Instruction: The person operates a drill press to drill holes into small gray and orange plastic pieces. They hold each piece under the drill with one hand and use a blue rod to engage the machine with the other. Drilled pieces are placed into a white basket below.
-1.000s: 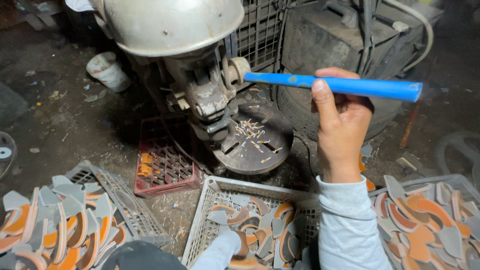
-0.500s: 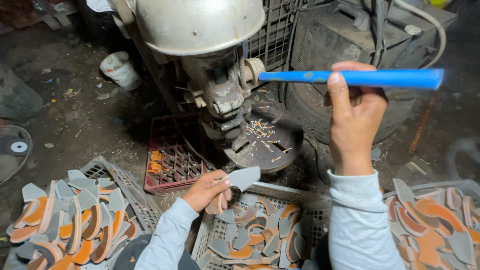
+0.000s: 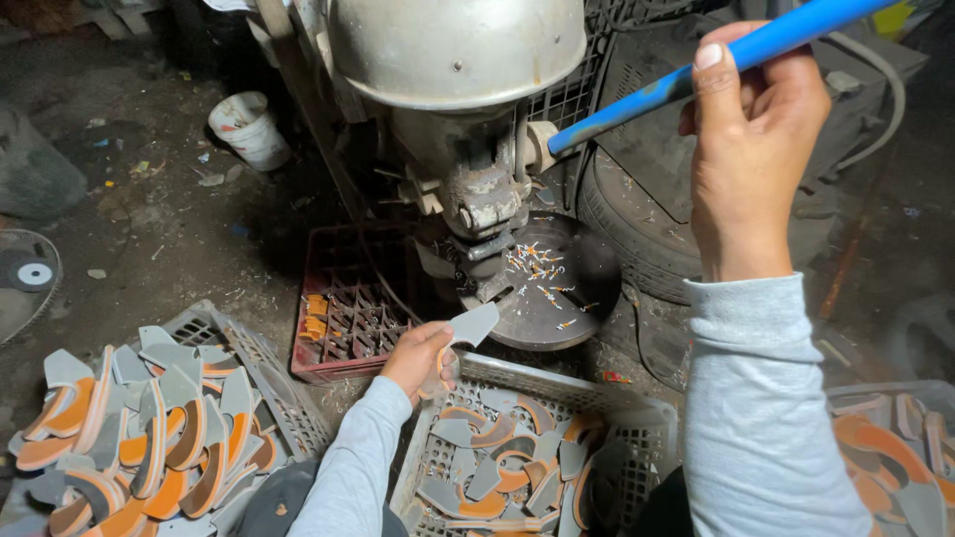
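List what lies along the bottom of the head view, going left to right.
Left crate of grey-and-orange pieces → left hand holding a grey piece → middle white crate → right sleeve → right crate of pieces.

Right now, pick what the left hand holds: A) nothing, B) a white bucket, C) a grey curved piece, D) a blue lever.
C: the left hand grips a grey curved piece above the white crate, while the right hand holds the blue lever.
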